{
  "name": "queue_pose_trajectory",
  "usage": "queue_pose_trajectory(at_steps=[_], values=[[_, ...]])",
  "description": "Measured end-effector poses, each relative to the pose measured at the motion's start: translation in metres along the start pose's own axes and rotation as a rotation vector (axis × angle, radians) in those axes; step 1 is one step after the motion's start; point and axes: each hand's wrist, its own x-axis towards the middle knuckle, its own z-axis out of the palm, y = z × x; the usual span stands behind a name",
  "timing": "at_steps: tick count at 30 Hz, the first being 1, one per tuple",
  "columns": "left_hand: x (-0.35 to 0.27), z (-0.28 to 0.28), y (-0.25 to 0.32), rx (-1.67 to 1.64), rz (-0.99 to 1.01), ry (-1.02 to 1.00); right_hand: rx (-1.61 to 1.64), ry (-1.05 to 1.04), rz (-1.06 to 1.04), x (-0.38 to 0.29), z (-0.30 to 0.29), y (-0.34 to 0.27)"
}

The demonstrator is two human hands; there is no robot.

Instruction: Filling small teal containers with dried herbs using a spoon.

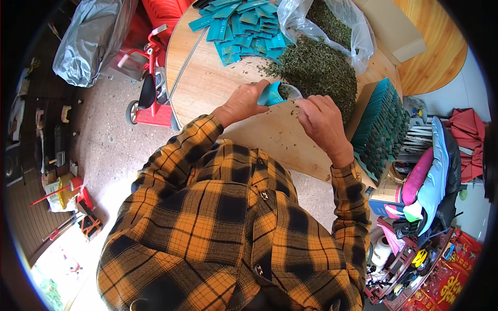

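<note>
My left hand [246, 100] holds a teal printed packet [271, 94] with its open end towards the right. In my right hand [320, 118] is a clear plastic scoop [292, 91], its tip at the mouth of the packet, with dark dried leaves by it. Just beyond my hands, a heap of dried green leaves [317, 70] spills from a clear plastic bag [360, 39]. A pile of flat teal packets [245, 31] lies at the table's far side. On the right, a cardboard box [360, 110] holds rows of upright teal packets [379, 128].
Leaf crumbs dot the wooden table [218, 77]. An open cardboard box [400, 35] lies at the back right. Left of the table stands a red child's tricycle [155, 110]. Piled clothes [432, 171] are at the right, beyond the packet box.
</note>
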Motion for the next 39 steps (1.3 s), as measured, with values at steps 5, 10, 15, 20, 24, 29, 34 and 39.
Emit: queue_pose_trajectory(at_steps=[5, 10, 15, 20, 24, 29, 34, 39], values=[[-0.002, 0.002, -0.002, -0.007, -0.007, 0.003, -0.154, -0.115, -0.072, 0.015, -0.011, -0.007], [-0.011, -0.001, -0.008, -0.085, -0.009, 0.069, 0.045, 0.137, 0.158, -0.012, 0.002, 0.014], [-0.024, -0.009, -0.009, -0.07, -0.079, 0.048, 0.988, 0.069, 0.904, -0.071, 0.055, 0.024], [-0.029, -0.012, -0.009, -0.053, -0.106, 0.018, 1.309, 0.067, 1.065, -0.098, 0.092, 0.022], [-0.029, -0.008, -0.008, -0.051, -0.115, -0.002, 1.212, 0.291, 1.112, -0.094, 0.109, 0.035], [-0.03, -0.006, -0.009, -0.042, -0.125, -0.008, 1.086, 0.454, 1.078, -0.081, 0.121, 0.062], [-0.031, -0.008, -0.006, -0.089, -0.078, 0.046, 0.942, 0.471, 0.926, -0.077, 0.123, 0.077], [-0.031, -0.011, -0.005, -0.03, -0.141, 0.018, 0.774, 0.437, 0.822, -0.079, 0.119, 0.073]])
